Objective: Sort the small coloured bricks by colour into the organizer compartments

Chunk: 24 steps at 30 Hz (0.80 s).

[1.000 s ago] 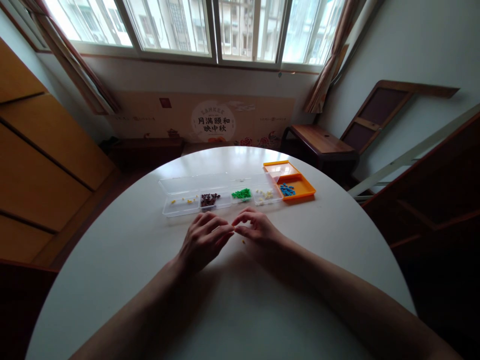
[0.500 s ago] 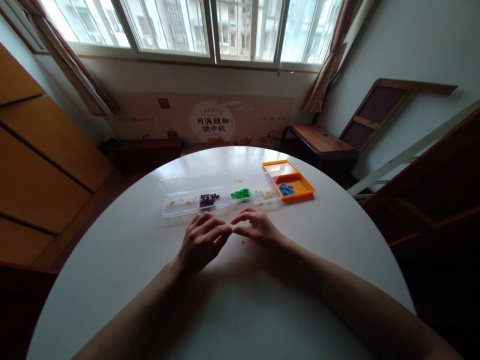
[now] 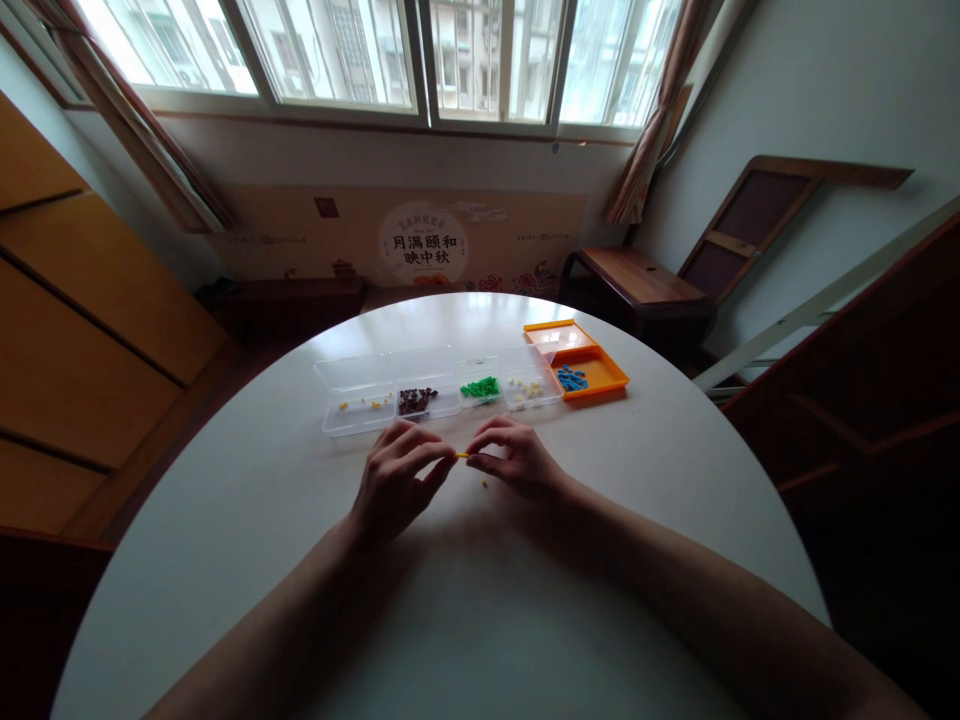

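Note:
Between my two hands is a small, thin yellow piece (image 3: 462,456), too small to name more closely. My left hand (image 3: 401,475) pinches its left end between thumb and fingertips. At its right end, the thumb and forefinger of my right hand (image 3: 517,458) are closed on it too. One more tiny yellow piece (image 3: 485,485) lies on the white table just below the right fingers. Beyond the hands stands a clear compartment box (image 3: 360,425) with its lid open. Its compartments hold yellow, dark brown pieces (image 3: 416,401), green pieces (image 3: 480,387) and cream pieces (image 3: 526,390).
An orange tray (image 3: 604,372) with blue pieces (image 3: 572,378) stands at the right end of the clear box, partly overlapped by its lid. The round white table (image 3: 225,520) has its curved edge on both sides. A wooden chair (image 3: 645,278) is behind it at the right.
The fingertips have moved slightly apart, and more of the yellow piece shows between them. The loose piece on the table and the boxes are unchanged.

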Motion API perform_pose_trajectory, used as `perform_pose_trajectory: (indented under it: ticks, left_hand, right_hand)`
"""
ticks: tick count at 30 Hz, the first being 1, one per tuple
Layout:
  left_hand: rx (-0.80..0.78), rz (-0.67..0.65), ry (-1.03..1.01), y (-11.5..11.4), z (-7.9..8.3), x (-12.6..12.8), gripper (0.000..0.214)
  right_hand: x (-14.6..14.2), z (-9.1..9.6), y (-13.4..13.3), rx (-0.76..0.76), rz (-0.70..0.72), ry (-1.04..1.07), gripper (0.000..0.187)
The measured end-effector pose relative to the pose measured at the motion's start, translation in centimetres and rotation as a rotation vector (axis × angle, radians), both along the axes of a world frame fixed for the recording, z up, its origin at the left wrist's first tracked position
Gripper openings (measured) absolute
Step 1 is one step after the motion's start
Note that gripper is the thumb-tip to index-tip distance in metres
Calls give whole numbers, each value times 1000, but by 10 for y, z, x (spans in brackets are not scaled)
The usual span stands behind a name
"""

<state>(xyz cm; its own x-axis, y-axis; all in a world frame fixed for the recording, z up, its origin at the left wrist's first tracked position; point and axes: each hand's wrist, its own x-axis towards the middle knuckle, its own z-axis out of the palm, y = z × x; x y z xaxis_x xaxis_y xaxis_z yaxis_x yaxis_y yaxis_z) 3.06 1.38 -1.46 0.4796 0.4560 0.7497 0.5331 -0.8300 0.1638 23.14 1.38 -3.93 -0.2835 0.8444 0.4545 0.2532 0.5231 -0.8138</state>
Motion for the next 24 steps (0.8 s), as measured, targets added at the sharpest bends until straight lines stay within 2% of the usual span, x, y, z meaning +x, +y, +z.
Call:
perform_pose_trajectory:
  ticks: [12,17,20,24]
  left_hand:
    - [4,9,10,1,-4,-2,4]
    - [8,42,-3,5,-3,-8,3]
    - [33,145,-41,16,-3,-23,5]
    - [70,411,-168,33,-8,-46,8]
  right_hand:
    - [-2,3,-2,-4,-40,-80,3]
    - [3,3,-1,15,-77,-141,9]
    - [11,0,3,58,-93,-255,14]
    - [19,-5,7,80,-52,-327,20]
